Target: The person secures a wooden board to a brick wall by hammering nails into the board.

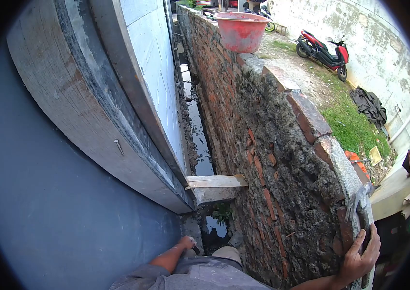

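Note:
My right hand (363, 253) is at the near end of the brick wall's top. Its thumb and fingers lie on either side of the handle of a claw hammer (358, 199), whose metal head points away from me along the wall. My left hand (186, 242) is low beside my body, near the blue-grey panel, with its fingers curled in. Something small and pale shows at those fingers, and I cannot tell what it is. A nail (118, 146) sticks out of the curved wooden board (94, 121) at my left.
A rough brick wall (282, 159) runs forward on my right, with a red basin (241, 33) on top. Below lies a narrow ditch with water (200, 140), crossed by a wooden strip (217, 181). Beyond the wall stands a red motorbike (323, 52) on a grassy yard.

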Motion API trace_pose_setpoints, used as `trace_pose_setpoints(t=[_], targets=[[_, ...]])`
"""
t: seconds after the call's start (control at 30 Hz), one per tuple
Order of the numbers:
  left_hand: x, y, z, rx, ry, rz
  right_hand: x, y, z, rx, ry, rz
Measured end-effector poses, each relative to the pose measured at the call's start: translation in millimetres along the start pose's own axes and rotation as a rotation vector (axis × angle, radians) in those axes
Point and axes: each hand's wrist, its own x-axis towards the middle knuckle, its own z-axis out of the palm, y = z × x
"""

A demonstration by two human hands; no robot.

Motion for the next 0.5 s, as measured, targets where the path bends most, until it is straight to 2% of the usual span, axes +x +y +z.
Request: trace_pose_setpoints(t=[0.2,0.5], targets=[[1.8,-8.3,4.5,-0.071,0.004,0.048,-0.2,0.9,1.0,0.001,0.009,-0.003],[-0.9,-3.7,2.4,-0.028,0.017,0.039,3.1,-13.5,-6.1,-0.012,-0.003,0.033]])
